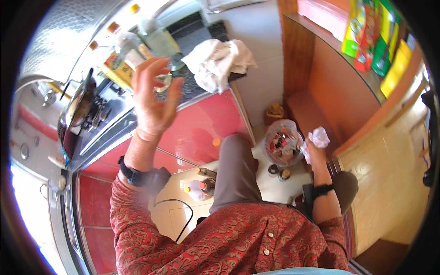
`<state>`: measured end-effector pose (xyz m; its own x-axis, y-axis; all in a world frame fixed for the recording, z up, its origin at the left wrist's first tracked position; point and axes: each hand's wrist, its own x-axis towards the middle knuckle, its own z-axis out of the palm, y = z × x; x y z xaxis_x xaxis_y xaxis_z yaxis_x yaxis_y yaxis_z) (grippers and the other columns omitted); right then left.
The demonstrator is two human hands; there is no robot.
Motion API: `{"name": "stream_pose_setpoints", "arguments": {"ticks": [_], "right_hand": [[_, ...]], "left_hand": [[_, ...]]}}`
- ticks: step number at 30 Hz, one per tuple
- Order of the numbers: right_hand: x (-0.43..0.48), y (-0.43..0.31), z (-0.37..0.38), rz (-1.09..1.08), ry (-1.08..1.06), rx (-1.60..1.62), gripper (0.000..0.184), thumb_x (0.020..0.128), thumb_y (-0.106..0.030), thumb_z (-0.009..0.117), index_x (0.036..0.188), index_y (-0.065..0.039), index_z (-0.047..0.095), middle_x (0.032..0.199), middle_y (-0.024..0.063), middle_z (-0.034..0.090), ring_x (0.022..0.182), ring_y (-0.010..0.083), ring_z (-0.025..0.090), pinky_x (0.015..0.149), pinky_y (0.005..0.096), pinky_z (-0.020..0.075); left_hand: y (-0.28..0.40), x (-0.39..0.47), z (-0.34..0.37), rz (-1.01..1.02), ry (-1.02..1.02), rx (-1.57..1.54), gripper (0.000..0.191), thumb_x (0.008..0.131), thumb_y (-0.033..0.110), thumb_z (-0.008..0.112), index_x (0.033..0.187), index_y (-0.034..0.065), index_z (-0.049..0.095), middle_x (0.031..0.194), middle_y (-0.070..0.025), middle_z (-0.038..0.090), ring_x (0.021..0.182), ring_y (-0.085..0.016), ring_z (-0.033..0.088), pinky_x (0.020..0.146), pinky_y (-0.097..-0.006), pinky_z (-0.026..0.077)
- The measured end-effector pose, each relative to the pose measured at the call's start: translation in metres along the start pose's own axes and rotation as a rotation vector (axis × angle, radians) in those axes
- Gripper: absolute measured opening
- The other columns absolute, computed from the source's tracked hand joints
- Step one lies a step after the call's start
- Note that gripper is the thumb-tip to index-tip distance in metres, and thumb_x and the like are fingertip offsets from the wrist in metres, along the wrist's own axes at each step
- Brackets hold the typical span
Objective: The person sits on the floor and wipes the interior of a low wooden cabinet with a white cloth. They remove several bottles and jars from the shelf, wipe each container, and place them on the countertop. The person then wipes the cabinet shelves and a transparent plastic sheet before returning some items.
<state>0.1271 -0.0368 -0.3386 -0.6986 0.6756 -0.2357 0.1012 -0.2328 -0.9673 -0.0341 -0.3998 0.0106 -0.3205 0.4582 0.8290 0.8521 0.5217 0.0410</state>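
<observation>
My left hand (151,99) is raised in front of the counter with fingers apart and nothing in it. Behind its fingertips stand several bottles, among them a clear bottle (160,39) with a yellow cap and a yellow-labelled container (118,68). Low on the right, my right hand (315,151) grips a crumpled pale pinkish cloth or tissue (319,137), parts of which stick out on both sides of the fist. Just left of that hand is a lined trash bin (267,146) with mixed litter inside. A bunched white cloth (220,62) lies at the counter's end.
A wok (77,106) sits on the gas stove at left. Red cabinet doors (206,127) face me. Bottles (207,187) and small jars (284,174) stand on the floor near my feet. Wooden shelves (337,79) with colourful packets (366,44) rise at right.
</observation>
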Motion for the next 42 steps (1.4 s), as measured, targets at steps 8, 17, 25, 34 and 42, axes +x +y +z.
{"name": "stream_pose_setpoints", "arguments": {"ticks": [8, 17, 25, 34, 42], "right_hand": [[-0.019, -0.023, -0.001, 0.011, -0.021, 0.105, 0.023, 0.086, -0.018, 0.071, 0.101, -0.005, 0.06, 0.082, 0.0003, 0.062, 0.063, 0.01, 0.057, 0.055, 0.026, 0.0484], [-0.023, -0.025, -0.018, 0.042, -0.078, -0.25, 0.03, 0.083, -0.02, 0.07, 0.108, -0.007, 0.06, 0.082, 0.0017, 0.064, 0.065, 0.011, 0.06, 0.054, 0.0285, 0.0494], [0.019, 0.04, -0.011, -0.13, -0.169, -1.135, 0.045, 0.079, -0.017, 0.06, 0.12, 0.001, 0.054, 0.105, 0.026, 0.064, 0.099, 0.0382, 0.064, 0.084, 0.0451, 0.0517], [0.06, 0.089, -0.015, 0.129, -0.128, -1.57, 0.069, 0.081, -0.018, 0.059, 0.144, -0.009, 0.031, 0.145, 0.0417, 0.018, 0.132, 0.0609, 0.021, 0.11, 0.0622, 0.0185], [0.068, 0.082, -0.027, 0.344, -0.529, -1.502, 0.076, 0.076, -0.019, 0.061, 0.145, -0.002, 0.032, 0.144, 0.029, 0.038, 0.137, 0.0482, 0.026, 0.111, 0.0535, 0.0251]], "left_hand": [[-0.005, 0.035, 0.111, 0.021, -0.3, 0.151, 0.032, 0.084, 0.024, 0.064, 0.109, 0.0041, 0.061, 0.116, -0.0218, 0.056, 0.11, -0.039, 0.051, 0.093, -0.0448, 0.044], [0.034, 0.026, 0.121, -0.441, 0.158, -0.704, 0.021, 0.092, 0.015, 0.053, 0.108, 0.0001, 0.055, 0.104, -0.0113, 0.061, 0.092, -0.02, 0.06, 0.082, -0.0323, 0.049], [0.129, -0.052, 0.287, -0.693, -0.177, -1.267, 0.015, 0.095, 0.009, 0.052, 0.106, -0.0008, 0.055, 0.091, -0.0027, 0.06, 0.082, -0.01, 0.054, 0.07, -0.0244, 0.046], [0.107, -0.129, 0.468, -0.662, -0.668, -0.544, 0.038, 0.082, 0.03, 0.058, 0.094, -0.005, 0.064, 0.1, -0.0291, 0.062, 0.095, -0.044, 0.057, 0.089, -0.0494, 0.045], [0.211, -0.153, 0.527, 0.057, -0.734, -0.997, 0.046, 0.073, 0.016, 0.071, 0.118, 0.0107, 0.062, 0.131, -0.0179, 0.048, 0.122, -0.039, 0.044, 0.103, -0.0433, 0.039]]}}
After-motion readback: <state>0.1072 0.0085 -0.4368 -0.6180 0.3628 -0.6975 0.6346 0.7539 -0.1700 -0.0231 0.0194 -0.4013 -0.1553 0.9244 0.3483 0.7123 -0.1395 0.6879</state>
